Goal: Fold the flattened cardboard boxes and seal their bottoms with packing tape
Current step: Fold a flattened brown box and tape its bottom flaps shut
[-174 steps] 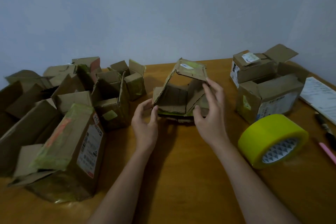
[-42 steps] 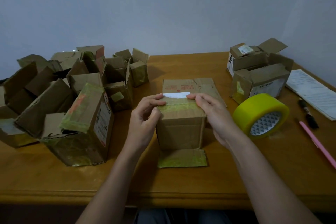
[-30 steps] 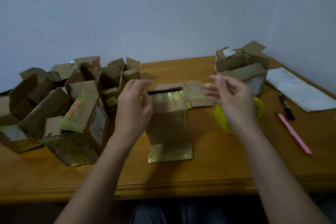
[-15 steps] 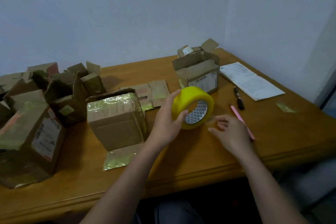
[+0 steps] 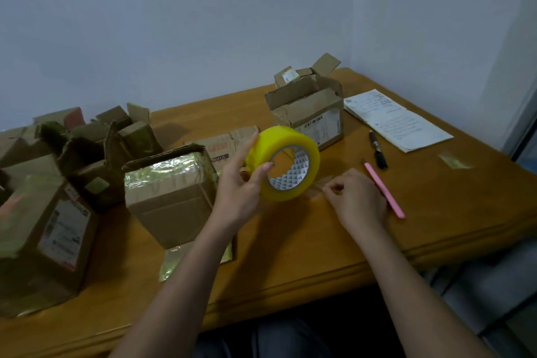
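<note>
The left hand holds the yellow tape roll up off the table, thumb hooked into the core and fingers spread along its outer face. The right hand sits just right of the roll and lower, fingertips pinched together on the clear tape end, which runs from the roll's underside toward them. So the strip's long axis runs left to right between the 2 hands.

The folded box that I judge is next for sealing stands left of the left hand, close beside the wrist, its shiny taped face up; the left hand is much nearer to it.

Beyond the right fingers lie a pink pen, a black pen and a paper sheet. Another box stands behind the roll, with a pile of boxes far left. Nothing blocks the way to the folded box.
</note>
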A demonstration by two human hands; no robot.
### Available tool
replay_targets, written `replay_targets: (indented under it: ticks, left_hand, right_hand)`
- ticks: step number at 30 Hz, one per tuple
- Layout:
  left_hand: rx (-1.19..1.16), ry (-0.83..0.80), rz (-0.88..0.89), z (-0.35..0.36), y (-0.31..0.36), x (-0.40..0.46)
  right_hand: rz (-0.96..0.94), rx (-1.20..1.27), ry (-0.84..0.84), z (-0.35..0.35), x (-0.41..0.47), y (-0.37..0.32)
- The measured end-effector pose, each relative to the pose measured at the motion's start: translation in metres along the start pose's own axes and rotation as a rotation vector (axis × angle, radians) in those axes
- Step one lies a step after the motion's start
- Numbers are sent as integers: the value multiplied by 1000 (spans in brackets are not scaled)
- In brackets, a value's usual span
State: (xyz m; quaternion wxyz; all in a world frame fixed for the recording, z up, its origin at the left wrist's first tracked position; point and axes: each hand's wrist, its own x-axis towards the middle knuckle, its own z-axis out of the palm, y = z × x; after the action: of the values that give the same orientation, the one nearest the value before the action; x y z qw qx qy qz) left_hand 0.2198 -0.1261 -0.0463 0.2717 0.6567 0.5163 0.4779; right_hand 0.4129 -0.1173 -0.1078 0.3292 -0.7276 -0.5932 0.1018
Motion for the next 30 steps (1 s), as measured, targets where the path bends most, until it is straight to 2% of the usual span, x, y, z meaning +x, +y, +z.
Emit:
replay_targets:
  ticks: [4, 7, 14, 19, 22, 24, 27, 30]
  left_hand:
    - [6, 21, 22, -3, -1, -4]
    - [-29, 42, 47, -1, -1, -8]
    - [-130, 66, 35, -4, 4, -8]
    - [-160, 85, 1, -5, 3, -13]
    - [-207, 143, 3, -8, 9, -10]
    - [-215, 113, 66, -7, 22, -6]
    - [-193, 81, 132, -6, 37, -2]
    - [-215, 144, 131, -18, 45, 4]
  right_hand:
    - [-95, 107, -152, -1, -6, 0]
    - [-178, 24, -233, -2, -13, -3]
    - [-178, -48, -104, 5, -12, -11]
    - [-233, 4, -93, 12, -12, -14]
    - [-216, 237, 85, 10, -13, -18]
    - [-166, 373, 189, 8, -15, -18]
    - [-132, 474, 220, 4, -16, -18]
    - [-234, 525, 292, -7, -9, -29]
